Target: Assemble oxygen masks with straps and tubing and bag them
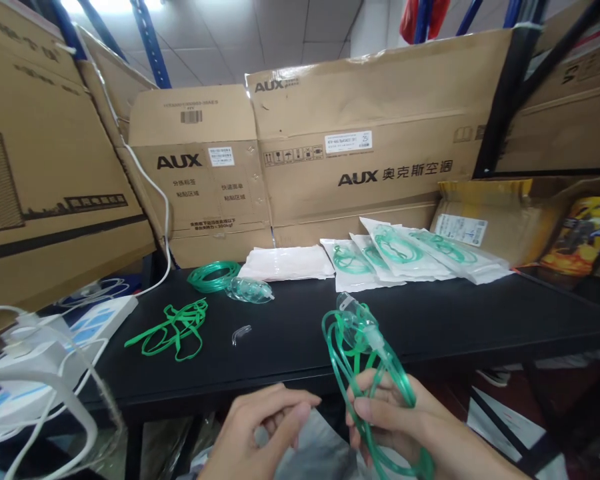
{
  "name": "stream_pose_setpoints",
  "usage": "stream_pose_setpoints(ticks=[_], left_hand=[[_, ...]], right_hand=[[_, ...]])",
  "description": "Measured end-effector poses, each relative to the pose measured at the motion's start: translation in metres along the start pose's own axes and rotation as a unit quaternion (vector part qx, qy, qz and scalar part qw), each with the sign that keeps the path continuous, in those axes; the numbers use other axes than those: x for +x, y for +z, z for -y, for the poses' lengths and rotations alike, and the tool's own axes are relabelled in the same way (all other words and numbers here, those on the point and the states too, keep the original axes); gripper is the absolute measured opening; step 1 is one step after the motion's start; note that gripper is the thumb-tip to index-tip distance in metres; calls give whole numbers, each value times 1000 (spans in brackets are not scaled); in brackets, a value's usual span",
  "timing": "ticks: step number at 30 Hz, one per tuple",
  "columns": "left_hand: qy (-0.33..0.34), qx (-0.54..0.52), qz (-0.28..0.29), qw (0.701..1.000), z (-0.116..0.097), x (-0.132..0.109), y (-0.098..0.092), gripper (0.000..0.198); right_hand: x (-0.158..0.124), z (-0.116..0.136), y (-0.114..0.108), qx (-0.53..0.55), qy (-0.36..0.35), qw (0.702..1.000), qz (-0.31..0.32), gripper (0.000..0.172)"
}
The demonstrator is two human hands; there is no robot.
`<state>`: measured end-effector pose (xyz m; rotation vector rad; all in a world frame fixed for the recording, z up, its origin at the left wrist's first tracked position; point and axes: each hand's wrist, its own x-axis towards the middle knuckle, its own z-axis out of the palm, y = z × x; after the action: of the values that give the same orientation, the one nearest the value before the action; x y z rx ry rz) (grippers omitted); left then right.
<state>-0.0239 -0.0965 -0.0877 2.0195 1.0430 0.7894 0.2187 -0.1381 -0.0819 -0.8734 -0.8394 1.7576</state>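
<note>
My right hand (390,417) is closed around a coil of green tubing (335,347). A clear oxygen mask (353,320) with a white connector sits at the top of this bundle, above the front part of the table. To its left, my left hand (265,430) is held apart from the tubing, fingers loosely curved, with nothing visible in it. On the black table (280,333) lie a green elastic strap (177,330), a small clear bent piece (241,333), another clear mask (250,290) and a coil of green tube (213,275).
Several white packets (395,250) with green tubing inside lie at the back right, beside a stack of white pouches (286,263). Large cardboard boxes (300,180) wall off the back. A power strip (105,327) with white cables lies left; a bottle (585,227) stands right.
</note>
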Motion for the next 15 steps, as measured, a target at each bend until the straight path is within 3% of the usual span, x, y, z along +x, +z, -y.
stream_pose_setpoints(ticks=[3, 5, 9, 12, 15], left_hand=[[169, 206, -48, 963, -23, 32, -17, 30], [220, 290, -65, 929, -41, 64, -25, 31], [196, 397, -44, 896, -64, 142, -30, 35], [141, 439, -26, 887, -57, 198, -29, 38], [98, 453, -5, 886, -41, 237, -30, 38]], right_hand=[[4, -1, -5, -6, -3, 1000, -19, 39], [5, -2, -6, -18, 4, 1000, -11, 39], [6, -2, -7, -41, 20, 999, 19, 39], [9, -4, -9, -46, 14, 998, 28, 40], [9, -6, -11, -49, 17, 998, 25, 39]])
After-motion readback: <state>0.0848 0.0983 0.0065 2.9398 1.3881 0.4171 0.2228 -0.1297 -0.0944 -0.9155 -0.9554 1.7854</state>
